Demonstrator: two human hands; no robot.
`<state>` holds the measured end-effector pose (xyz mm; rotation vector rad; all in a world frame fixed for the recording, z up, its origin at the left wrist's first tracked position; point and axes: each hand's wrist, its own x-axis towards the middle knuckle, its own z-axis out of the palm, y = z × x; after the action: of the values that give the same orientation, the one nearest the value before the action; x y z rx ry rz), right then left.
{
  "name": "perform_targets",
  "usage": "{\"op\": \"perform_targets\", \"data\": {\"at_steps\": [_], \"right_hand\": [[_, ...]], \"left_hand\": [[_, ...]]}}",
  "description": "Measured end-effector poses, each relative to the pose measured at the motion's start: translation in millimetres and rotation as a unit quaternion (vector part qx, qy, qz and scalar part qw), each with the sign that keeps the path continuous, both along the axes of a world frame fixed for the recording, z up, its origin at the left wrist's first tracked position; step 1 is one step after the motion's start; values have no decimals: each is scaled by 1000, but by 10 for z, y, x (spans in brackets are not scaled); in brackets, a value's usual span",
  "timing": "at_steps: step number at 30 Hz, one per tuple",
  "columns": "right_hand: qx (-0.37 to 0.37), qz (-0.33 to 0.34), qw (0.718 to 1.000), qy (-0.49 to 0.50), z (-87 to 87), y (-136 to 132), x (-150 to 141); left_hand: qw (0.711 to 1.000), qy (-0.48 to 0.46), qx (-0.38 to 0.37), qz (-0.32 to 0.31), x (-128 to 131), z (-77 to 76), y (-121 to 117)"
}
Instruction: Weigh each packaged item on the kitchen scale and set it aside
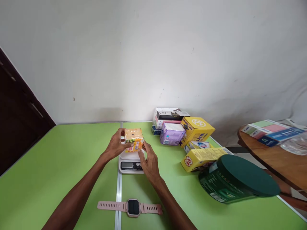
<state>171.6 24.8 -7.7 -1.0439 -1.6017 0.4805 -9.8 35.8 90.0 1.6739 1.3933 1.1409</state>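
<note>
Both hands hold a small orange plastic-wrapped pack [134,135] with green fruit printed on its side. My left hand [117,145] grips its left side, thumb across the front. From the right, the fingers of my right hand [150,161] press on its side and lower front edge. Just beneath is a white digital kitchen scale [131,170]; whether the pack touches its platform I cannot tell. The scale's small display looks dark. Nearer to me, a pink smartwatch [133,207] lies flat with its strap spread out, between my forearms.
Right of the scale stand a purple tissue pack [172,134], a yellow cube-shaped box [196,129], a long yellow box [203,158] and a dark green tub [237,179]. More boxes [169,116] rest against the wall. A wooden table [275,156] adjoins at right.
</note>
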Motion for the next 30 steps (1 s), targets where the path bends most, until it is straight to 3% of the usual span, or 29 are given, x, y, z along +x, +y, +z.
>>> {"op": "perform_targets", "data": {"at_steps": [10, 15, 18, 22, 25, 27, 30], "right_hand": [[4, 7, 1000, -15, -68, 15, -81], [7, -11, 1000, -9, -233, -23, 6], [-13, -38, 999, -18, -399, -79, 215], [-46, -59, 997, -30, -608, -98, 480], [-54, -82, 995, -20, -686, -48, 518], [-55, -90, 994, -13, -689, -19, 484], [-58, -92, 994, -17, -645, -10, 437]], "left_hand": [[1000, -1, -8, -24, -140, -135, 51], [999, 38, -14, -6, -280, -192, -3], [999, -3, -33, 40, -385, -348, -148], [982, -141, -88, 91, -448, -760, -347], [969, -190, -107, 118, -453, -1016, -367], [966, -200, -103, 128, -456, -1075, -344], [969, -182, -105, 134, -457, -1042, -327]]}}
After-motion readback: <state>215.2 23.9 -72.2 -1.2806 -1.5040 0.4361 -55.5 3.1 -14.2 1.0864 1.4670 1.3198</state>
